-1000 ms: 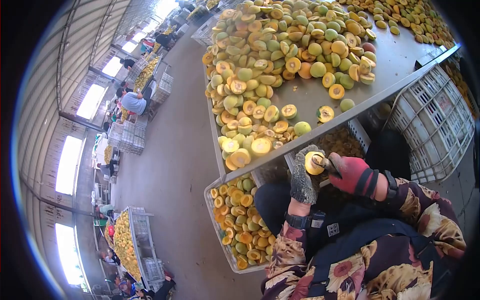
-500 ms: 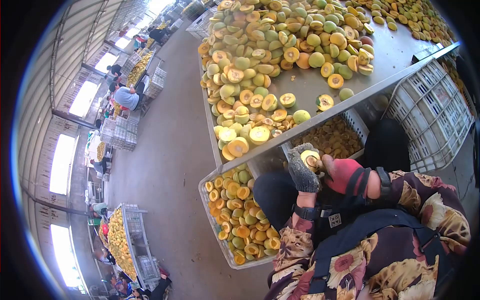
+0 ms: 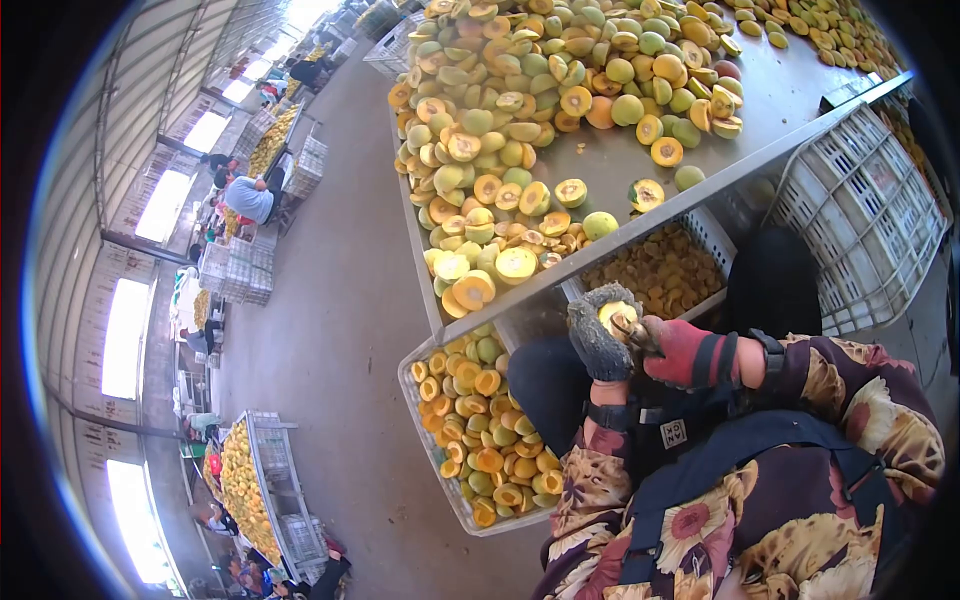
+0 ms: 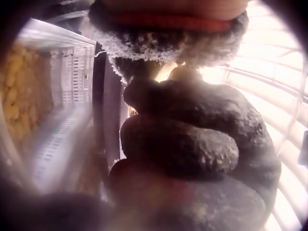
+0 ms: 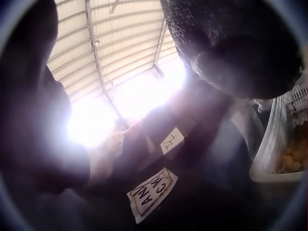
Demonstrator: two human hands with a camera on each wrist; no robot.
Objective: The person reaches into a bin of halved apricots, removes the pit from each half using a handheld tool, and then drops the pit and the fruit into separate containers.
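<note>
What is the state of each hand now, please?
Left hand: holding a cut fruit.
Right hand: closed beside the fruit; what it grips cannot be told.

We see a long hall with a grey floor (image 3: 320, 340) and a pale, ribbed roof (image 5: 127, 38). Along one wall we note a row of windows (image 3: 125, 338), glaring white, with a dark beam (image 3: 148, 248) between two. Nearby, we find a metal worktop (image 3: 775, 110) with a raised rim.

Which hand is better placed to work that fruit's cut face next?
Probably the right: the red-gloved right hand is beside the exposed face of the round yellow cut fruit, while the grey-gloved left hand is occupied gripping it.
</note>
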